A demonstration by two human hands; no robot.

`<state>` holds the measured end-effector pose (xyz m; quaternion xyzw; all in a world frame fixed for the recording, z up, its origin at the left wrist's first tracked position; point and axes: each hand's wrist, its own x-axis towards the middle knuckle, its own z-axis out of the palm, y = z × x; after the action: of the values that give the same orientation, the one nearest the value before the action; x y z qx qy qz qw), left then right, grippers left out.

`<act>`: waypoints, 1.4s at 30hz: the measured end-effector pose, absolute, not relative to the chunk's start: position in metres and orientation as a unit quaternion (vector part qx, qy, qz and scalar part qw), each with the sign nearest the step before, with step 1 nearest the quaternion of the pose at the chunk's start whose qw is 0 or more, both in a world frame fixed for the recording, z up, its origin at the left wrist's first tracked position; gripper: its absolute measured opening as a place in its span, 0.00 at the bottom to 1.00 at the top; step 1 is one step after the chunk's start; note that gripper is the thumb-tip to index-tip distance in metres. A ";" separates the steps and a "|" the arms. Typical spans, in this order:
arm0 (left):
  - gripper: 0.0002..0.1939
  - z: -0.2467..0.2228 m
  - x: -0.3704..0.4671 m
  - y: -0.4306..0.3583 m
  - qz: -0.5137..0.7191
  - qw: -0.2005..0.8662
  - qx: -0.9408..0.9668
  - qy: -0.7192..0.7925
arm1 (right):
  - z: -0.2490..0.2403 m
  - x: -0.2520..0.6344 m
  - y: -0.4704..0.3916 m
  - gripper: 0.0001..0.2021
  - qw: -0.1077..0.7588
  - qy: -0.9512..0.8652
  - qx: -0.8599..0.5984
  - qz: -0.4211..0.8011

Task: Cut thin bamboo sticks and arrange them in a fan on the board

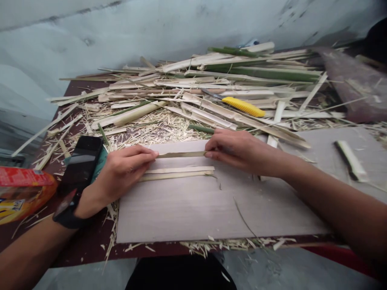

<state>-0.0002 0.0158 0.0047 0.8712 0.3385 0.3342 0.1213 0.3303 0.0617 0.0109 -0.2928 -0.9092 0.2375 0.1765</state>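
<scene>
A thin bamboo strip point(181, 154) stretches level between my two hands, just above a pale board point(187, 213). My left hand point(128, 167) pinches its left end between thumb and fingers. At the other end, my right hand point(228, 149) grips it the same way, fingers curled. Below it on the board lie two more pale strips, an upper strip point(184, 170) and a lower strip point(181, 176), whose left ends are hidden behind my left hand. A thin dark fibre point(242, 215) rests on the board to their right.
Split bamboo pieces point(211, 76) and shavings point(160, 129) heap along the wall. A yellow-handled knife point(243, 106) lies on the heap. At left are a black phone point(84, 157) and a red-orange packet point(24, 193). A short bamboo piece point(352, 161) sits on the board's right.
</scene>
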 end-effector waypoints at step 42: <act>0.05 0.011 -0.004 0.016 0.316 0.019 0.883 0.347 | 0.015 0.349 0.076 0.11 0.218 -0.754 -0.382 0.488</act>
<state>-0.0038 0.0164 0.0109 0.8828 0.3471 0.3160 0.0191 0.3495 0.0764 0.0150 -0.3819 -0.7541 0.4880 0.2176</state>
